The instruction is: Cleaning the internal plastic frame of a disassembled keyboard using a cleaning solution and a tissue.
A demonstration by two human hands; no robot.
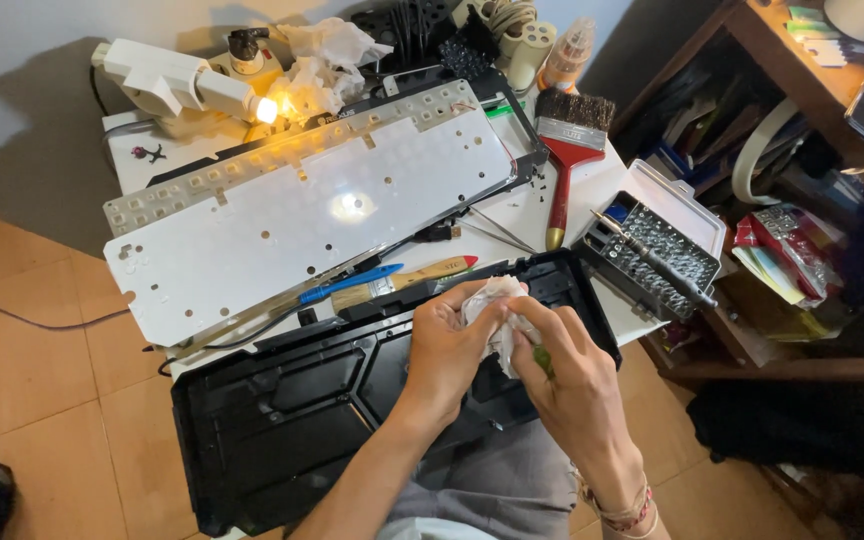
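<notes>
Over the black keyboard shell (282,420) that lies across the lap and the near edge of the counter (542,205), I have both hands meeting on a crumpled white tissue (497,310). My left hand (447,350) has its fingers curled and pinched on the wad from the left. My right hand (572,375) closes on it from the right, and something small and green (544,360) shows by those fingers; I cannot tell what it is.

To wipe well, I judge the wad should stay tightly bunched, with one hand steadying while the other rubs in short strokes, kept low over the shell so nothing drops.

Beyond the hands lie the white keyboard plate (302,220), two small brushes (392,280), a wide red-handled brush (567,150) and an open bit set with a driver (652,250). A lit lamp (187,85) glows at the far corner.
</notes>
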